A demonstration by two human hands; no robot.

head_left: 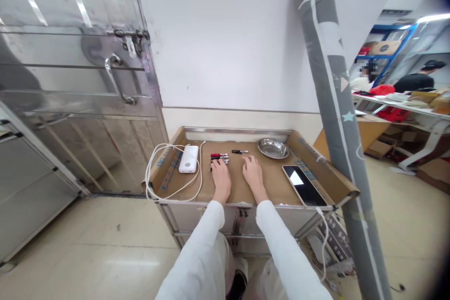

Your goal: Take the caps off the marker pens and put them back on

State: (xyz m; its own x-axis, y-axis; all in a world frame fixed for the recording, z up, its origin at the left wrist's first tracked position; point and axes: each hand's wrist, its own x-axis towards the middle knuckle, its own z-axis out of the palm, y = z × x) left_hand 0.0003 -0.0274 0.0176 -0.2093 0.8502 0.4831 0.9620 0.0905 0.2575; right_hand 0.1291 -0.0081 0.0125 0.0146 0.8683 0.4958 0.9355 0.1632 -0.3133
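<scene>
Left fingers (221, 164) at slim tools (217, 155), grip unclear | right fingers (251, 162) spread | steel dish (273, 149) upright, bottom showing

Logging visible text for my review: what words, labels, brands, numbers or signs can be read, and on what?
None can be read.
Blue markings on the brown lining: too blurred.
Dark mark on the background cardboard box: too small.
Red and black tools near the left hand: any lettering too small.

L grip (221, 176) & R grip (253, 172) palms dn, arms (283, 243) fwd.
</scene>
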